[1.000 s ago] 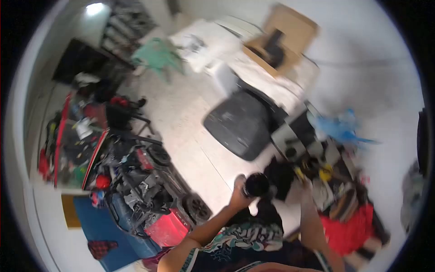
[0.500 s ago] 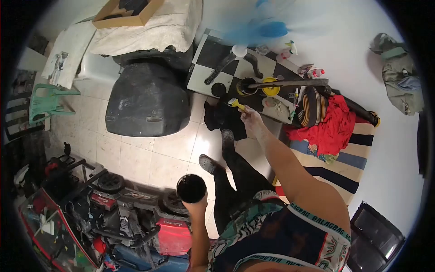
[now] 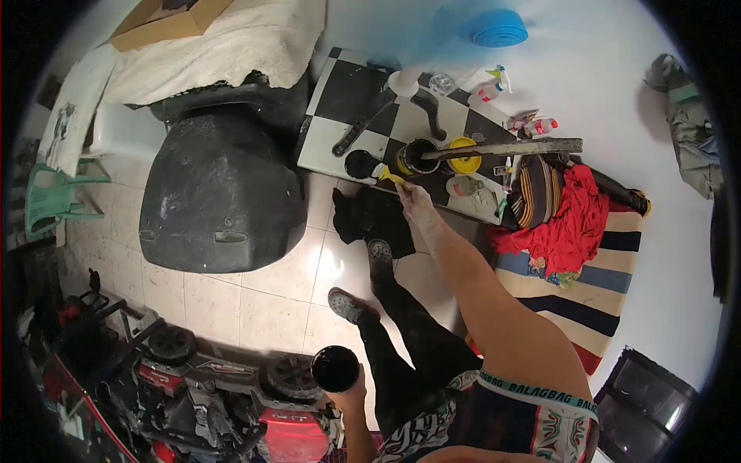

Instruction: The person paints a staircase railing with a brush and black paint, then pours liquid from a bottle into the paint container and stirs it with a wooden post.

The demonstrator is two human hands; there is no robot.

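My left hand (image 3: 351, 395) is wrapped round a dark cup (image 3: 335, 369), its inside black, held low near my legs. My right hand (image 3: 417, 202) reaches out to the checkered table (image 3: 328, 139). Between its fingers is a small yellow tool with a pale tip (image 3: 392, 177). That tip is right beside a round black dish (image 3: 360, 164) at the table's near edge. Just beyond the hand stands an open tin (image 3: 404, 159) with a long flat stick (image 3: 513, 148) lying across its mouth. A yellow lid (image 3: 465, 163) and a clear container (image 3: 463, 185) are close by.
A large black molded panel (image 3: 220, 193) occupies the floor to the left. Black cloth (image 3: 374, 220) lies under the table edge by my feet. Red cloth (image 3: 579, 208) is heaped on a striped bench (image 3: 587, 297). A red and black machine (image 3: 216, 393) stands lower left.
The yellow tool and my right hand have moved left to the black dish. The cup in my left hand sits lower in view. The whole view has shifted slightly.
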